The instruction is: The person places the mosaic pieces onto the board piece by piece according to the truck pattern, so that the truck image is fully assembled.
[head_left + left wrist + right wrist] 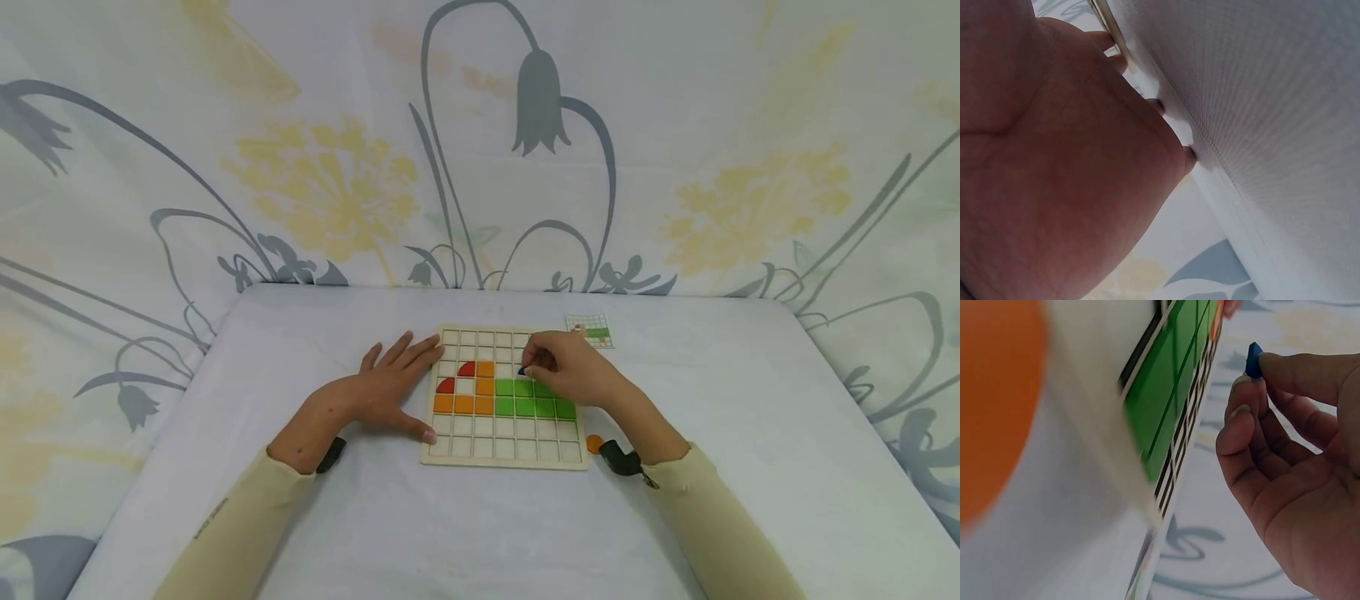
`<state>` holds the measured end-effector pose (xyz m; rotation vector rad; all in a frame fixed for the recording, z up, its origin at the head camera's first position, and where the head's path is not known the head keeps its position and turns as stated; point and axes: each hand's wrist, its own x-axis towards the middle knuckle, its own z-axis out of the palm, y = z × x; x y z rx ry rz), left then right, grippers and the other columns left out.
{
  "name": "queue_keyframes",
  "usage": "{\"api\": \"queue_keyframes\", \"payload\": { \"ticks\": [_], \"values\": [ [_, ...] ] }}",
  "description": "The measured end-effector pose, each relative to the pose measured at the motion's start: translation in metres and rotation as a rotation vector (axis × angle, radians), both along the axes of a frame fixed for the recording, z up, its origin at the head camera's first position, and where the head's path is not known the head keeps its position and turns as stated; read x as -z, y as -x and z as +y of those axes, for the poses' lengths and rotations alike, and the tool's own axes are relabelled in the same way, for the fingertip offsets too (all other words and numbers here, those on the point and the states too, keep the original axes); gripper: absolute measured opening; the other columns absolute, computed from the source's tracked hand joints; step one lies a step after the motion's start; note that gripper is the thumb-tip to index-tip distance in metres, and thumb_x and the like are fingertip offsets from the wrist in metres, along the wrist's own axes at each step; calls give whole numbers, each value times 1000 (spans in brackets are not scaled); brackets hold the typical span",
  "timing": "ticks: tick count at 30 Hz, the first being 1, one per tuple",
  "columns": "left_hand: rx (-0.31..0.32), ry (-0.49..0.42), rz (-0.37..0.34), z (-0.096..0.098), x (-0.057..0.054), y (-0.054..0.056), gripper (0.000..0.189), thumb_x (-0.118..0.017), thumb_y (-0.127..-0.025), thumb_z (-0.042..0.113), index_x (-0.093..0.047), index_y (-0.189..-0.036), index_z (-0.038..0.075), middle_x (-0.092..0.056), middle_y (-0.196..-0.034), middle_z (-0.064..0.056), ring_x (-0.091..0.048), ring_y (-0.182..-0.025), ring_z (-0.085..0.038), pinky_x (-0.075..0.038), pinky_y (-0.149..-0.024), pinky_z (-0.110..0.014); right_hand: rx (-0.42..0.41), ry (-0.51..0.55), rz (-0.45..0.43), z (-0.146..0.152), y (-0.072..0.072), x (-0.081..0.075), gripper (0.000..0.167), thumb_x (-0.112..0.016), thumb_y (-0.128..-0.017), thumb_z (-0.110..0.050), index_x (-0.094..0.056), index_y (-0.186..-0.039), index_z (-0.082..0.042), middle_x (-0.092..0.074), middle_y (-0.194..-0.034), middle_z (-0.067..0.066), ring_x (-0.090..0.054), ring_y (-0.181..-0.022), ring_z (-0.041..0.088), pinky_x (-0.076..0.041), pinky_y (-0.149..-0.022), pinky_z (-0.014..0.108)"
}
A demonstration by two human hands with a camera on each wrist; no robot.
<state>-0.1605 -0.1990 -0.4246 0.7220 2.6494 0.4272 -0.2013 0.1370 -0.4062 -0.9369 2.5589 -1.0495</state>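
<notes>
A wooden grid board (504, 461) lies flat on the table, with red, orange and green tiles set in its cells. Between thumb and fingertips, my right hand (573, 367) pinches a small blue tile (1254, 360) above the board's right half; in the right wrist view the tile is apart from the board. Two rows of green tiles (525, 407) lie beneath that hand, which partly hides them. My left hand (386, 392) spreads its straight fingers at the board's left edge, thumb and fingertips touching the frame. The left wrist view mostly shows its palm (1079, 162).
A small pattern card (598, 331) lies behind the board's right corner. An orange round piece (594, 443) sits by the right edge, close to the black wrist camera mount (621, 458). A flowered cloth (480, 167) hangs behind the white table (480, 533).
</notes>
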Motion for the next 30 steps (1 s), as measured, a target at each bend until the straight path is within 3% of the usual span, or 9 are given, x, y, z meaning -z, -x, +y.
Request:
{"api": "queue_keyframes", "payload": {
  "ticks": [6,14,30],
  "values": [
    [-4,3,-1,-1,-2,-1,129,-85,-79,68,-13,-172,15,-3,-180,-4,6,-164,-40,0,-124,-72,-38,-14,17,-34,-6,-3,3,-69,-103,-6,-71,-103,-4,-72,-96,-2,-64,-83,12,-56,-80,33],
    [10,-22,8,-1,-1,0,128,-84,-80,68,-14,-172,15,-4,-180,-3,5,-164,-40,0,-123,-73,-42,-71,42,-68,-9,-2,8,-70,-100,-4,-72,-97,-11,-69,-90,-4,-59,-81,14,-52,-79,32],
    [19,-29,3,-3,-1,0,128,-84,-80,67,-13,-172,15,-3,-180,-3,6,-164,-41,1,-123,-73,-79,-162,67,-96,-9,6,18,-68,-95,4,-76,-88,-10,-69,-83,-5,-59,-78,12,-54,-77,29]
  ]
}}
